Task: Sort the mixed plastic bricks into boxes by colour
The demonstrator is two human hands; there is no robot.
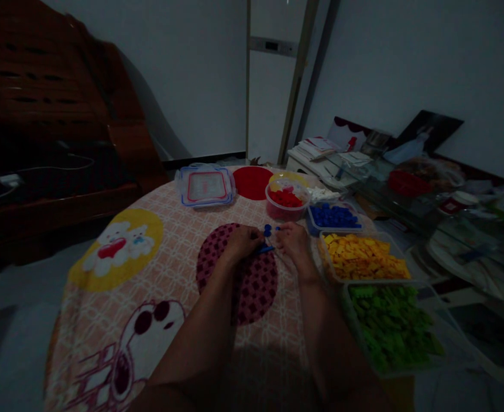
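Observation:
Over the round maroon patch of the tablecloth, my left hand (244,241) is closed, with a thin blue plastic piece (264,249) at its fingertips. My right hand (294,241) faces it, fingers curled together near the far end of that piece. Whether they grip anything is too dark to make out. Just beyond the fingers lie small round blue pieces (268,230), and another small blue bit (278,228) shows by my right fingertips.
To the right stand tubs of red pieces (285,198), blue pieces (334,216), yellow pieces (363,256) and green pieces (393,326). White pieces (323,194) lie behind them. A clear lidded box (206,186) rests at the back left. A cluttered glass table (389,191) adjoins the right side.

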